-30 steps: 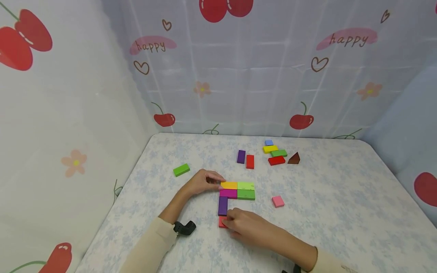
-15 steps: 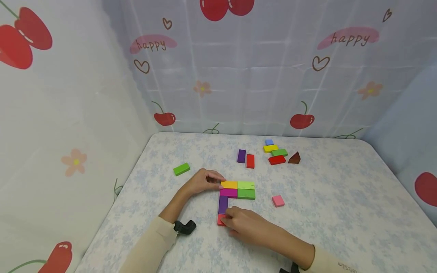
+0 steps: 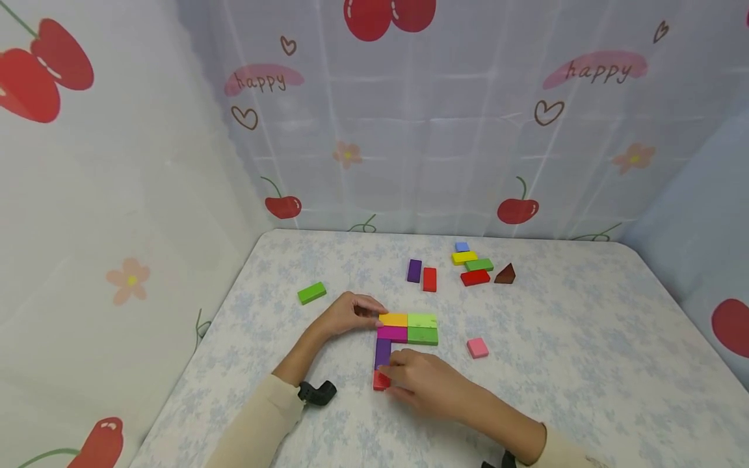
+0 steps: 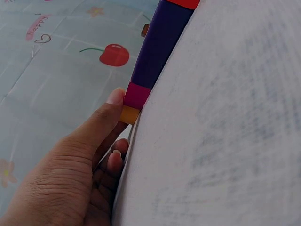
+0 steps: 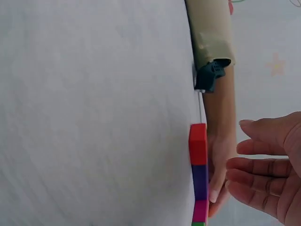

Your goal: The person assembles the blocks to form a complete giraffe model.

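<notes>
Flat coloured blocks lie joined on the table in the head view. A yellow block (image 3: 394, 320) and a light green block (image 3: 422, 320) form the far row. Against them lie a magenta block (image 3: 391, 335) and a green block (image 3: 422, 336). From the magenta block a purple block (image 3: 383, 351) runs nearer, ending at a red block (image 3: 380, 382). My left hand (image 3: 346, 313) pinches the yellow block's left corner, its thumb (image 4: 115, 96) against the magenta block. My right hand (image 3: 430, 383) hovers beside the red block; in the right wrist view its fingers (image 5: 258, 173) hold nothing.
A loose green block (image 3: 312, 293) lies left; a pink square block (image 3: 477, 348) lies right. Farther back are another purple block (image 3: 414, 271), a red block (image 3: 430, 279), a brown triangular block (image 3: 506, 274) and a small cluster with a yellow block (image 3: 465, 258). Printed curtains surround the table.
The red block has shifted slightly towards the purple one and now meets its near end. My right fingers have loosened and come off it. My left hand stays in place.
</notes>
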The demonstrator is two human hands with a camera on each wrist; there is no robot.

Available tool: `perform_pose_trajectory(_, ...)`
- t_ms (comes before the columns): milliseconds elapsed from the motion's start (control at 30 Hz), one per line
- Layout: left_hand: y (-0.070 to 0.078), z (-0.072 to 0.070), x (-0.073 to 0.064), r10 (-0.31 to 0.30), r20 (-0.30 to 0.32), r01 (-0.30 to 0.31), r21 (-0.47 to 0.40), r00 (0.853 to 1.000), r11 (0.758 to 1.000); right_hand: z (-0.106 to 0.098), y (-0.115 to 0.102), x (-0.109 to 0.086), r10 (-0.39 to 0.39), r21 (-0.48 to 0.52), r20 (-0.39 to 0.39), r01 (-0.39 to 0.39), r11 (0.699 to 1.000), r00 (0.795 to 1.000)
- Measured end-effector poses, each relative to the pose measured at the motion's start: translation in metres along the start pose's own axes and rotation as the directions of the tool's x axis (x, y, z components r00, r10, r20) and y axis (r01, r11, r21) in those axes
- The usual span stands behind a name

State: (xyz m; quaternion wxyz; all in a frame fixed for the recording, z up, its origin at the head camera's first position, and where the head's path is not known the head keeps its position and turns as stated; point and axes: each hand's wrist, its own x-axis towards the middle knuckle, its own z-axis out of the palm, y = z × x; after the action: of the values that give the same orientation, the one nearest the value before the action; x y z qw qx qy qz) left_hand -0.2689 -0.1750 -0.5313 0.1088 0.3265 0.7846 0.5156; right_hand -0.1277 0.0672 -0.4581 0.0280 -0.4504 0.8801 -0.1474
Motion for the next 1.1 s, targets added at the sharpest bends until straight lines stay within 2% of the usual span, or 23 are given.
perform_pose_trajectory(167,0.018,-0.001,-0.003,0.030,0.015,-0.030,-0.031,0.999,0.999,-0.023,0.017,0.000,0.104,0.066,-0.144,-0.096,0.993,0.984)
perform_pose_trajectory(267,0.024,-0.002,-0.005,0.047,0.017,-0.046,-0.036,0.999,0.998,-0.035,0.032,0.001,0.155,0.084,-0.228,-0.140,0.987,0.961)
perform_pose_trajectory(400,0.026,-0.001,-0.004,0.040,0.020,-0.039,-0.036,0.999,0.999,-0.047,0.056,0.003,0.227,0.099,-0.302,-0.206,0.973,0.926)
perform_pose_trajectory(567,0.026,0.000,-0.005,0.036,0.019,-0.036,-0.033,0.999,0.999,-0.056,0.090,0.010,0.274,0.125,-0.373,-0.244,0.962,0.887)
perform_pose_trajectory(700,0.025,0.000,-0.004,0.029,0.016,-0.029,-0.033,0.999,0.999,-0.056,0.115,0.017,0.325,0.134,-0.362,-0.296,0.946,0.874)
perform_pose_trajectory(933,0.002,0.002,-0.001,0.020,0.003,-0.020,-0.020,1.000,1.000,-0.050,0.148,0.032,0.420,0.153,-0.257,-0.393,0.907,0.870)
perform_pose_trajectory(1100,-0.004,0.001,-0.001,0.008,0.002,-0.008,-0.019,1.000,1.000,-0.043,0.165,0.042,0.469,0.138,-0.181,-0.450,0.882,0.865)
